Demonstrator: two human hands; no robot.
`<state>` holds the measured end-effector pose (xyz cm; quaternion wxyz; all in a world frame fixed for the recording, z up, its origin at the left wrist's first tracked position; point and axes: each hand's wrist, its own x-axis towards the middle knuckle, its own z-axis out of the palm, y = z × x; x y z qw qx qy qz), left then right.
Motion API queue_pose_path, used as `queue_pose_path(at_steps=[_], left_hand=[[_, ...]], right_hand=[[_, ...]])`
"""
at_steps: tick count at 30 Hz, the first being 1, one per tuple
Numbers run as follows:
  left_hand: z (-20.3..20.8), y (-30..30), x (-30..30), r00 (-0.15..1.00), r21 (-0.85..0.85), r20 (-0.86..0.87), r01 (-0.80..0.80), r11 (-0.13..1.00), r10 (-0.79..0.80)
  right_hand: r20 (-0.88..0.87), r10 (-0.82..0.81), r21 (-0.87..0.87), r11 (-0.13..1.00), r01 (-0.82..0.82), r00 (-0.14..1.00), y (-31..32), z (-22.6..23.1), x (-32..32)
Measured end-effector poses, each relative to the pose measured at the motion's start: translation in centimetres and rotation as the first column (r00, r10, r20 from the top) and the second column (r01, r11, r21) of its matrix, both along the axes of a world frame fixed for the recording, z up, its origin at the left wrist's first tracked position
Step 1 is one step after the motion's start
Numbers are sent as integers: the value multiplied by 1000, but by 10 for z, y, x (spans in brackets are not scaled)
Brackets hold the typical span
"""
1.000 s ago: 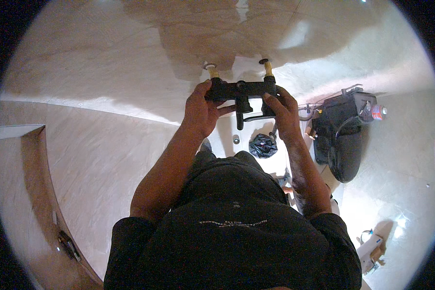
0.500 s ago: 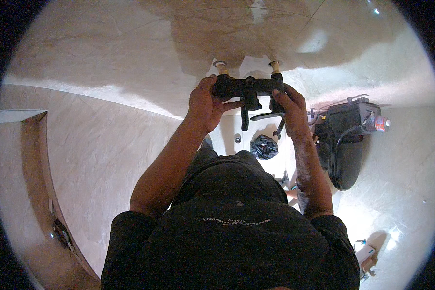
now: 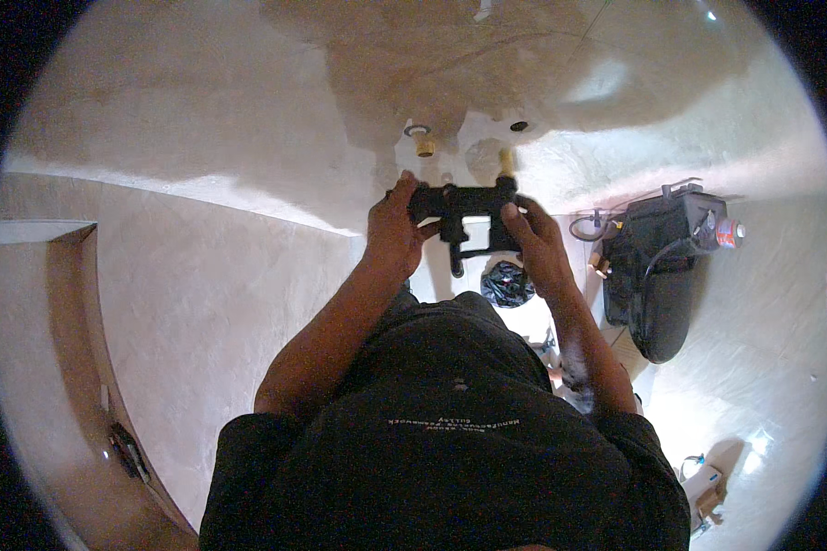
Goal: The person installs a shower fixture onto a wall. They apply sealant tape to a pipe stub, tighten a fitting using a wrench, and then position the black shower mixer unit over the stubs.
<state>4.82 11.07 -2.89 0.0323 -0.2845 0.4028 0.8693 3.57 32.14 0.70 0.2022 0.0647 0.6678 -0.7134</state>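
Observation:
Both my hands hold a black mixer tap (image 3: 473, 200) level in front of the wall. My left hand (image 3: 393, 225) is closed round its left end, and my right hand (image 3: 535, 237) grips its right end near the lever. From the tap's right inlet a brass fitting (image 3: 506, 163) points up toward the wall. Another brass fitting (image 3: 424, 147) sticks out of the wall at the left, apart from the tap. To the right of it, a dark round hole (image 3: 519, 127) shows in the wall.
A black toilet (image 3: 660, 275) stands at the right, with a red-labelled bottle (image 3: 728, 232) on it. Below the tap lies a black plastic bag (image 3: 506, 285). A recessed ledge (image 3: 73, 312) holds dark items at the left. Small items (image 3: 703, 487) lie at the lower right.
The tap has come away from the wall, toward me and slightly left. The right brass fitting came out with it, leaving a bare hole; the left fitting stayed in the wall.

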Motion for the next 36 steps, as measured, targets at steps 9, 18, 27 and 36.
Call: queue_pose_path(at_steps=[9, 18, 27, 36], left_hand=[[-84, -118, 78, 973, -655, 6, 180, 734, -233], [-64, -146, 114, 992, -338, 126, 51, 940, -9], [-92, -191, 126, 943, -127, 324, -41, 991, 81], [-113, -236, 135, 928, -167, 372, 108, 980, -39]], right_hand=[[420, -277, -207, 898, 388, 864, 71, -118, 45], [272, 603, 455, 606, -653, 750, 84, -81, 48], [109, 337, -315, 904, -289, 935, 11, -111, 19], [-31, 84, -754, 653, -78, 996, -183, -120, 18]])
